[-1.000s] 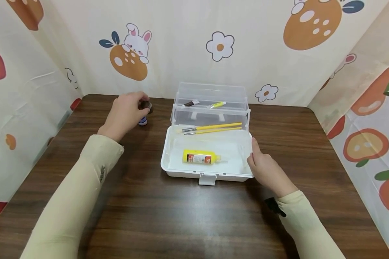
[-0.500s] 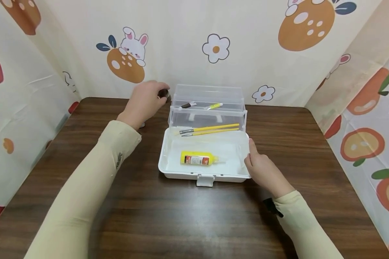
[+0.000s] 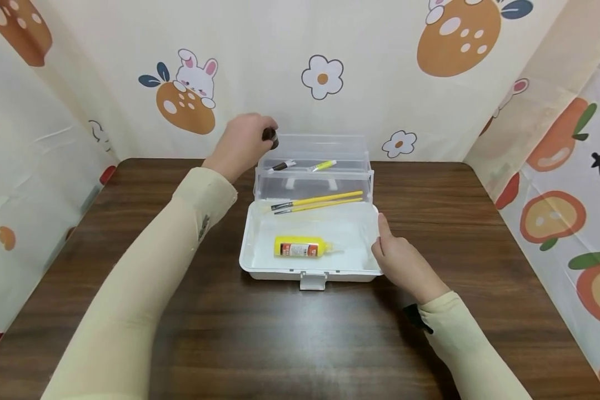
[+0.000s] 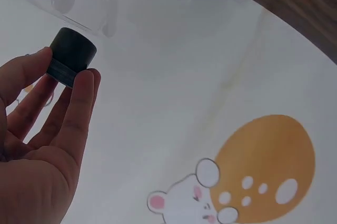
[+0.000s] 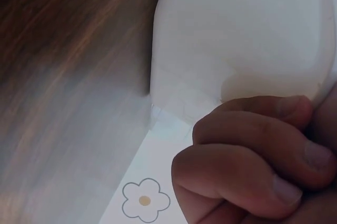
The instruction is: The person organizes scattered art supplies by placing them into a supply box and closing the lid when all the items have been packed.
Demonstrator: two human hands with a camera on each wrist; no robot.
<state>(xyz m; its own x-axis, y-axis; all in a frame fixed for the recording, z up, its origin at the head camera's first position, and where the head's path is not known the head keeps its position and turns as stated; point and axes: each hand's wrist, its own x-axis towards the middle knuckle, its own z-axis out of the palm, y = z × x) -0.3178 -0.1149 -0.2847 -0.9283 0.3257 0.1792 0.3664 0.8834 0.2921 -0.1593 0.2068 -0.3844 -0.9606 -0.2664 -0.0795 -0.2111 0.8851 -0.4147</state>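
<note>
My left hand (image 3: 245,141) holds a small dark cylindrical jar (image 4: 72,56) between thumb and fingertips, raised at the back left corner of the opened lid. The white plastic box (image 3: 310,275) lies open in the middle of the table, its clear tiered lid (image 3: 320,183) folded back. My right hand (image 3: 405,264) grips the box's right side, with fingers (image 5: 226,169) curled against the outer wall in the right wrist view. Inside the box lies a yellow glue-like bottle (image 3: 300,246) with a clear nozzle.
Two yellow-handled brushes (image 3: 320,200) lie across the lower tier. Higher up lie a dark tube (image 3: 282,165) and a yellow tube (image 3: 325,165). A latch (image 3: 312,281) hangs at the box's front. The patterned curtain (image 3: 260,61) stands behind the brown table (image 3: 280,339).
My left hand has lifted the dark jar from the table's left back and carried it right, up to the lid's corner. My right hand keeps its hold on the box.
</note>
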